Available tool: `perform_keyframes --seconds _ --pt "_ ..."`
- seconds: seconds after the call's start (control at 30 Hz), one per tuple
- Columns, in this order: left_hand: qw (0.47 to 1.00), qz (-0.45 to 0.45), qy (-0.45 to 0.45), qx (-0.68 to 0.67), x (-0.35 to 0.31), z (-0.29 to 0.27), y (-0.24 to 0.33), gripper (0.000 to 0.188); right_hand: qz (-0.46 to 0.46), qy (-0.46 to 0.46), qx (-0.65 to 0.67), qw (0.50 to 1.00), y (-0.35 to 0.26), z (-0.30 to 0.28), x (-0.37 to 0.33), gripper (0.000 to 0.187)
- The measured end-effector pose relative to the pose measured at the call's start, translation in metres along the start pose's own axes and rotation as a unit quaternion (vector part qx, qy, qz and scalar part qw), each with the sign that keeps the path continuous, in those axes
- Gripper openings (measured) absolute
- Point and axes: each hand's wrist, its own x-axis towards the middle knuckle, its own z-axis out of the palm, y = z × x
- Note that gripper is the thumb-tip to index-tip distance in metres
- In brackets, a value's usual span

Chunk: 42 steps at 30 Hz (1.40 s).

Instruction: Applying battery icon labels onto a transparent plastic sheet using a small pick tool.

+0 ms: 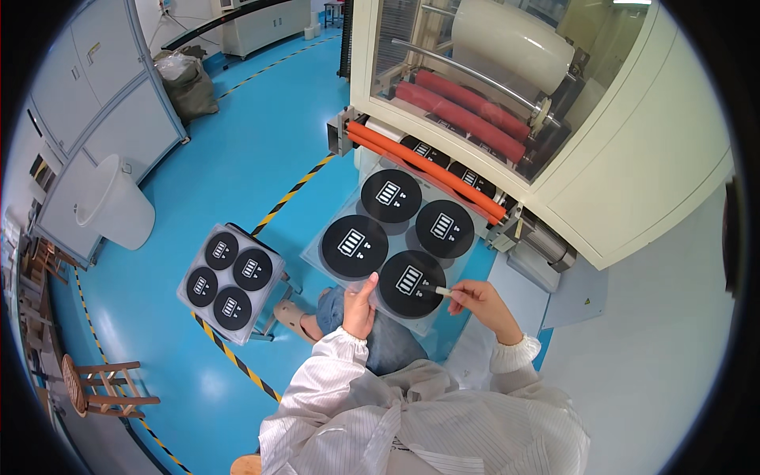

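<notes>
Right fingers (462,298) pinch pale tool (444,292) over black disc (412,288), white barred icon (408,279).

A clear sheet (401,237) is seen laid out just in front of the orange roller (427,170), with four black discs (340,252) arranged in two rows of two, apart from one another. Each disc is marked with a white outlined symbol enclosing bars, with smaller white marks beside it, and dim round shapes are seen beneath. A slim tool (444,291), pale at the held end and darker toward the tip, is positioned across the nearest disc; whether contact is made cannot be told.
</notes>
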Motion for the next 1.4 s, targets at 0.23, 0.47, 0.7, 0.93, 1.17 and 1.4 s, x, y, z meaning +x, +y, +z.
perform_keyframes --seconds 0.23,0.47,0.7,0.93,1.17,1.4 --pt "1.000 0.026 -0.017 0.002 -0.007 -0.010 0.000 0.037 -0.213 0.218 -0.285 0.909 -0.012 -0.009 0.078 0.019" --pt "0.998 0.063 -0.021 -0.007 -0.007 -0.017 -0.007 0.042 -0.334 0.256 -0.348 0.838 -0.009 -0.023 0.204 0.022" --pt "0.997 0.080 0.003 -0.003 -0.011 -0.015 -0.004 0.039 -0.298 0.200 -0.404 0.841 -0.023 -0.011 0.256 0.022" --pt "0.997 0.078 0.014 0.012 -0.017 -0.007 0.005 0.039 -0.284 0.160 -0.420 0.847 -0.031 -0.014 0.272 0.023" --pt "0.997 0.063 0.035 0.034 -0.018 -0.015 0.005 0.048 -0.209 0.076 -0.447 0.866 -0.057 -0.022 0.285 0.022" --pt "0.997 0.061 0.047 0.010 -0.024 -0.010 0.008 0.052 -0.239 0.029 -0.456 0.857 -0.043 -0.085 0.208 0.019"
